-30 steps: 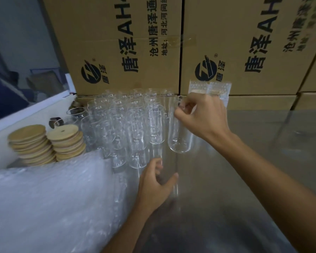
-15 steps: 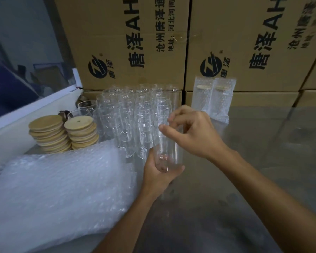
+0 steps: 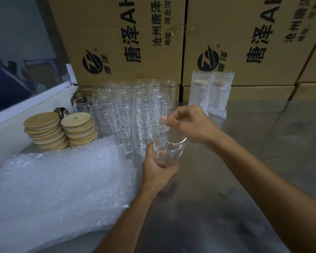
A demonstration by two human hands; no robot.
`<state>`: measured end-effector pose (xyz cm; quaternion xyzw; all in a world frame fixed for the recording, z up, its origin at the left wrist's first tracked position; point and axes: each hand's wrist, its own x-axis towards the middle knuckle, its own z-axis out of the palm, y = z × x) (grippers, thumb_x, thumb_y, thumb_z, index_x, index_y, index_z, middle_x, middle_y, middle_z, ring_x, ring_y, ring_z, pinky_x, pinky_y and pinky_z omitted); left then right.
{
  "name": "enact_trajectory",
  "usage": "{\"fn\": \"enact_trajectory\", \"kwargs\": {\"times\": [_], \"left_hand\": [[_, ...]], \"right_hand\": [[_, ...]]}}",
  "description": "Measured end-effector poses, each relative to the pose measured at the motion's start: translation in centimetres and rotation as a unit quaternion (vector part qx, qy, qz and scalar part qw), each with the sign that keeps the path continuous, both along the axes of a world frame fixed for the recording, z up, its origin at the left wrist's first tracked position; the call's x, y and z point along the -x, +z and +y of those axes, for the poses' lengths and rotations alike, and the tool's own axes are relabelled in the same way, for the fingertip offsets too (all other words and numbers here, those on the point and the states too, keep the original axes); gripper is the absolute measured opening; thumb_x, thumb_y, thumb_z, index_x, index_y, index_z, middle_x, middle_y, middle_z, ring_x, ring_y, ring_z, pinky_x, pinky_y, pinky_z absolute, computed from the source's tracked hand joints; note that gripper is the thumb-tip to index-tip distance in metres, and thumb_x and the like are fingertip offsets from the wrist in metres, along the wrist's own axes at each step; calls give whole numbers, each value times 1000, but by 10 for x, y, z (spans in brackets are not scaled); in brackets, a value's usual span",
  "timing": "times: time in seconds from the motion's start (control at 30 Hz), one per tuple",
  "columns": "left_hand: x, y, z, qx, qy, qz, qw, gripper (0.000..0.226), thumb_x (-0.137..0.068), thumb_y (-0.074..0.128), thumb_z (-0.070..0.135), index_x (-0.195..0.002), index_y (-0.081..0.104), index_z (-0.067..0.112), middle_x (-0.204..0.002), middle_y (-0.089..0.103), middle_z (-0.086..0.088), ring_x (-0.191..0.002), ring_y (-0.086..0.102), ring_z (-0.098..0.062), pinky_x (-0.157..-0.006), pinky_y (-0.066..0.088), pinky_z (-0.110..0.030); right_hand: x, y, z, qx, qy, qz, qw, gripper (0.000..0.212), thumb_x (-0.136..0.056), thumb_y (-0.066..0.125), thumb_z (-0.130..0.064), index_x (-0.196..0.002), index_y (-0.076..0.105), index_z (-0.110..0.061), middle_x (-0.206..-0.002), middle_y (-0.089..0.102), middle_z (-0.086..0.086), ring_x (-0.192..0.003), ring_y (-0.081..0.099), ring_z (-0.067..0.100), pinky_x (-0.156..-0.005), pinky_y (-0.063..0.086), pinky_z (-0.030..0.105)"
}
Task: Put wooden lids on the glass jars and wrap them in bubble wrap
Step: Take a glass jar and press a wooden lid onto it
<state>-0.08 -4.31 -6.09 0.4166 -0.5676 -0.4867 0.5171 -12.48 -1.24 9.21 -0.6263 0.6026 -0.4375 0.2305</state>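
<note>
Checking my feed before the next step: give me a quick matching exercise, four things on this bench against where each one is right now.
Things:
1. wooden lids
2. bubble wrap roll
3. held glass jar
4. wrapped jars

Places:
A. standing against the cardboard boxes, back right
B. two stacks at the left
C. in the left hand, below the right hand
D. lying front left

Pairs: 1-B, 2-D, 3-C, 4-A
</note>
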Motion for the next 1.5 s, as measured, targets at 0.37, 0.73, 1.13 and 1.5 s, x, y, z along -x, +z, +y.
{"fn": "enact_trajectory", "kwargs": {"times": [0.37, 0.73, 1.13, 1.5], "left_hand": [[-3, 2, -1, -12, 33, 36, 999, 81, -52, 83, 11, -124, 50, 31, -94, 72, 7, -78, 73, -14, -67, 61, -34], [-3, -5, -4, 14, 16, -27, 999, 76, -54, 80, 21, -121, 48, 38, -95, 70, 4, -82, 71, -13, -73, 60, -34], [-2, -1, -1, -8, 30, -8, 999, 79, -51, 83, 21, -122, 49, 32, -96, 69, 8, -69, 69, -13, -65, 59, -35], [2, 8, 13, 68, 9, -101, 992, 96, -47, 81, 46, -134, 39, 40, -116, 63, 9, -99, 66, -13, -88, 57, -39]], "right_hand": [[16, -4, 12, -100, 129, -149, 975, 35, -95, 67, -5, -129, 68, -16, -122, 72, -11, -72, 63, 0, -67, 51, 16], [-13, -12, 18, 10, -16, 52, 998, 63, -53, 78, -72, -95, 59, -30, -97, 66, -17, -98, 61, -5, -87, 50, 23], [1, -12, 14, -4, 21, -115, 993, 19, -100, 62, -16, -114, 72, -6, -108, 76, 1, -56, 57, -5, -53, 47, 16], [7, -20, 12, 29, -66, -85, 994, 33, -89, 73, -46, -99, 70, -15, -100, 75, 1, -95, 70, 10, -69, 54, 15]]}}
